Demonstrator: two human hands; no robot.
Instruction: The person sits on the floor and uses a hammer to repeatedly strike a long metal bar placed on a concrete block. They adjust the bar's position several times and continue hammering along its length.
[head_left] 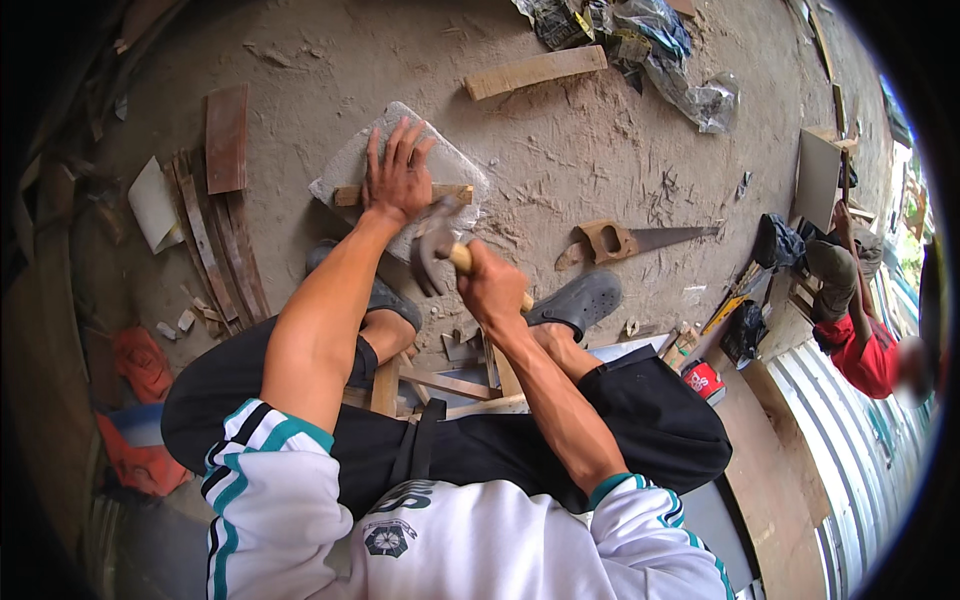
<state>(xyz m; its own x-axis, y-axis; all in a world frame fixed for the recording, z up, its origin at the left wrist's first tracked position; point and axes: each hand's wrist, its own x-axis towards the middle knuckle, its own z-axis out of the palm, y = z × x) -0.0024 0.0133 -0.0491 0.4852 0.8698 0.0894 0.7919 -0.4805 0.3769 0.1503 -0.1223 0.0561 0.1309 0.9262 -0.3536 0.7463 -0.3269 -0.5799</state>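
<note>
My left hand (398, 182) lies across a short wooden strip (452, 194), with its fingers stretched out flat over a pale, rough block (452, 158) on the ground. The palm hides the strip's middle; both ends show. In my right hand (492, 290) is a claw hammer (432, 252), gripped by its wooden handle. Its metal head hangs just in front of my left wrist, near the block's close edge, and is slightly blurred. I cannot make out a nail at the strip.
A handsaw (640, 241) lies to the right of the block. Beyond are a wood plank (536, 72) and crumpled plastic (690, 95). Boards (226, 140) lie at left. A wooden frame (450, 384) sits between my legs. Another person in red (868, 350) sits at far right, near corrugated sheeting (850, 440).
</note>
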